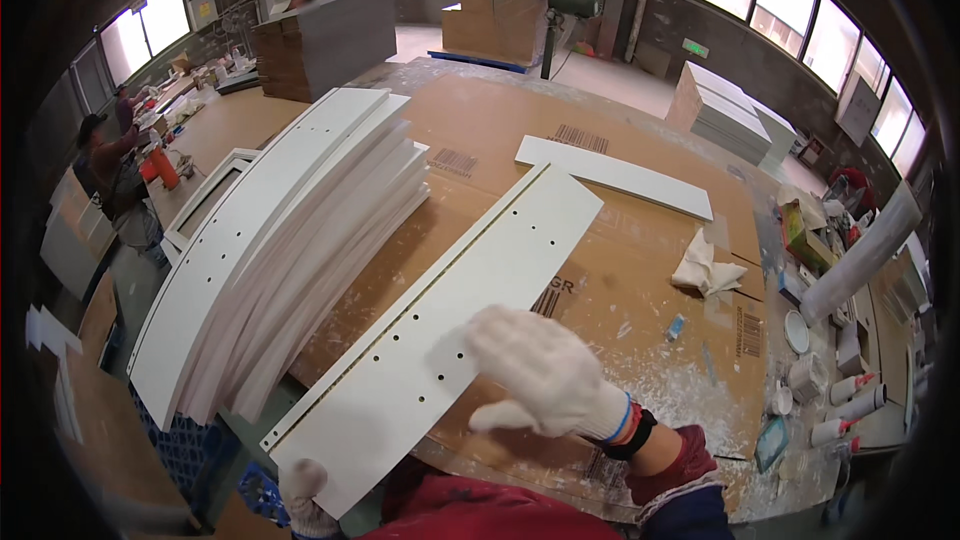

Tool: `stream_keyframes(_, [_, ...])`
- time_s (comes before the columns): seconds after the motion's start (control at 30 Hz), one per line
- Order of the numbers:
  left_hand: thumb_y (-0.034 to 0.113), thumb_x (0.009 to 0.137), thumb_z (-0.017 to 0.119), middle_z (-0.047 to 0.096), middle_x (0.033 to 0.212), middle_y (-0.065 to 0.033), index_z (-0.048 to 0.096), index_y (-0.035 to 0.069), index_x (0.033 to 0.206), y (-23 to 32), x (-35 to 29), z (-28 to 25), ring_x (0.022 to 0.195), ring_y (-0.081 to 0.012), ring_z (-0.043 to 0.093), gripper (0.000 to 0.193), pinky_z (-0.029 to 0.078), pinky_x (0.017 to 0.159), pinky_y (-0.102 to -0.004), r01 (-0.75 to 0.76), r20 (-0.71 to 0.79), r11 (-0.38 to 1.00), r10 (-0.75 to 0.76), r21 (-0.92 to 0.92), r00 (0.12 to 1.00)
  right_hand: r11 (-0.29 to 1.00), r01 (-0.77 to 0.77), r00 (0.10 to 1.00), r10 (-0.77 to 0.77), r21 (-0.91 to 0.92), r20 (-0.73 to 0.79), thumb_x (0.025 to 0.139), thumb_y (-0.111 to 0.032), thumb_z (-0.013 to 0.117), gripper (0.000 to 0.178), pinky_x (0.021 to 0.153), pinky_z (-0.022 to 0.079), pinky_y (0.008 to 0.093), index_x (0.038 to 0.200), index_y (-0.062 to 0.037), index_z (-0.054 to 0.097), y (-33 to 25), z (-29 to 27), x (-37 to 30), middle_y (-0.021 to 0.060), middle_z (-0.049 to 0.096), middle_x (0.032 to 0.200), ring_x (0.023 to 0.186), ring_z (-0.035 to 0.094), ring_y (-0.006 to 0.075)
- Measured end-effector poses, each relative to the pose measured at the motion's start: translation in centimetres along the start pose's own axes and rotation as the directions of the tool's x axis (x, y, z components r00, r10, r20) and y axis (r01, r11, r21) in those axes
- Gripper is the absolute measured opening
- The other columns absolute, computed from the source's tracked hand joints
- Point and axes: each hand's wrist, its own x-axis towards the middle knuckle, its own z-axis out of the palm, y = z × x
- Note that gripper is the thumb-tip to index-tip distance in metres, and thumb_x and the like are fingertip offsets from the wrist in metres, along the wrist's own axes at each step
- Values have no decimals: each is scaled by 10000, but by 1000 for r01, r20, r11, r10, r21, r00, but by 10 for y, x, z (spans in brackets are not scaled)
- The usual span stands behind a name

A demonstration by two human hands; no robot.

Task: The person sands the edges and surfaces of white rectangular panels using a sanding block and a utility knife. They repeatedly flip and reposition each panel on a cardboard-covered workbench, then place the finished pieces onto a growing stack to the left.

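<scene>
A long white board [450,325] with a groove along one edge and several drilled holes lies slantwise on brown cardboard [660,340]. My left hand [303,500], in a white glove, grips its near end; the thumb shows on top and the other fingers are hidden. Over the board's right edge is my right hand [540,370], also gloved, fingers stretched out and thumb apart, holding nothing. Whether its fingertips touch the board I cannot tell. Farther off lies a shorter white board [615,178]. On the left rises a tall stack of similar white boards [260,210].
Crumpled paper [706,266] and a small blue piece [676,327] lie on the cardboard at right. Bottles [845,387], tubs and a white roll [862,250] crowd the right side. A fan [575,0] stands beyond the table. Other people [120,165] work at the far left.
</scene>
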Motion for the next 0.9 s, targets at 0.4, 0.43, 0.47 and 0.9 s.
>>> stream_keyframes(0.4, [353,993,445,519,1303,-173,408,-11,1321,2,-9,-16,1069,-289,604,492,553,853,-409,16,-219,975,-66,-222,974,430,-214,611,760,-877,223,699,-433,712,720,1038,346,424,1288,-57,539,208,-44,-85,146,528,1304,1262,448,282])
stream_keyframes(0.43, [350,996,437,515,1310,-163,413,-7,1316,5,-3,-22,1070,-280,600,480,549,855,-395,36,-165,972,-76,-233,983,247,-180,266,944,-952,195,669,-465,728,713,1034,347,428,1231,-52,583,218,-58,-97,151,552,1240,1211,478,303])
stream_keyframes(0.47, [347,999,430,510,1317,-153,417,-2,1311,6,4,-25,1072,-271,597,468,546,856,-380,52,-108,966,-82,-253,991,271,-313,334,929,-910,161,661,-524,721,635,996,371,461,1068,-43,640,224,-66,-123,162,565,1139,1123,505,335])
stream_keyframes(0.9, [254,1004,428,605,1075,-135,509,-39,1137,125,-34,130,957,-193,614,331,523,815,-322,-550,-170,659,706,513,687,-147,-260,767,569,954,297,960,-397,535,480,535,544,282,1199,18,494,45,16,58,140,645,965,710,650,190])
